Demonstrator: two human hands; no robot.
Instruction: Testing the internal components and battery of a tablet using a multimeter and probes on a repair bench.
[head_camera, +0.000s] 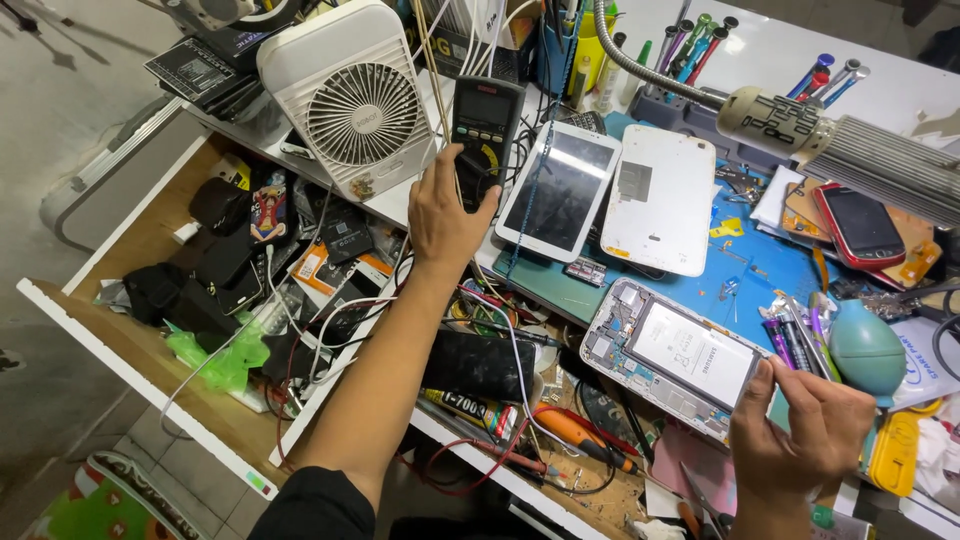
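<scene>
Your left hand (440, 215) reaches to the upper middle of the frame and lies on the black meter (483, 130). The thumb and fingers are closed loosely around its lower part, near the dial. Your right hand (810, 430) is at the lower right of the frame. Its fingertips pinch the near corner of the opened tablet (675, 360), which lies without back cover on the blue mat (760, 265), so the pale battery and the boards are visible.

The open drawer (150, 240) at the left of the frame is full: black pouches, a green plastic bag (225, 355), white cables and some small boxes are in it. How many small things are there, I cannot tell. At the top of the frame, a holder (690, 105) keeps many screwdrivers upright; I count at least eight handles.

You have three tablets in view: the opened one, one white tablet (560, 190) with the screen up, and one white back cover (660, 200) just beside it. There is one red phone (860, 225) at the upper right, one dark phone (480, 365) at the lower middle, one white fan (350, 100) at the upper left, one teal air blower (865, 350) near your right hand, and one orange screwdriver (575, 430) on the lower shelf.
</scene>
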